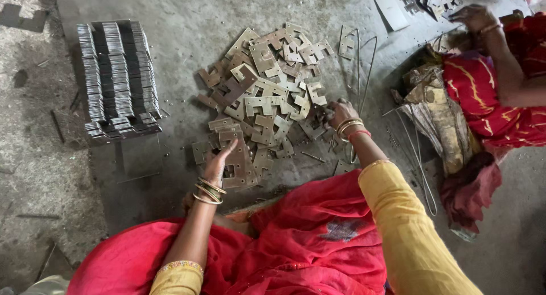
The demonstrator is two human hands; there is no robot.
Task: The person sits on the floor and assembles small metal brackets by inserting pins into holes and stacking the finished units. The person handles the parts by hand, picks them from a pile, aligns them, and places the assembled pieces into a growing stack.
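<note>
Red cloth (296,238) covers your lap, and just beyond it your left hand (219,163) lies spread on the near plates (267,90) while your right hand (340,112) pinches one at the pile's right edge.

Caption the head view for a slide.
Left hand and right hand reach into a loose pile of metal plates beside a neat stack.

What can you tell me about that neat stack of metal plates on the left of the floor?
The stack of metal plates is grey, thin stamped sheet metal, packed on edge in tight parallel rows forming a squarish block. It sits on the concrete floor, left of the loose pile of plates. Neither of the hands touches it.
</note>
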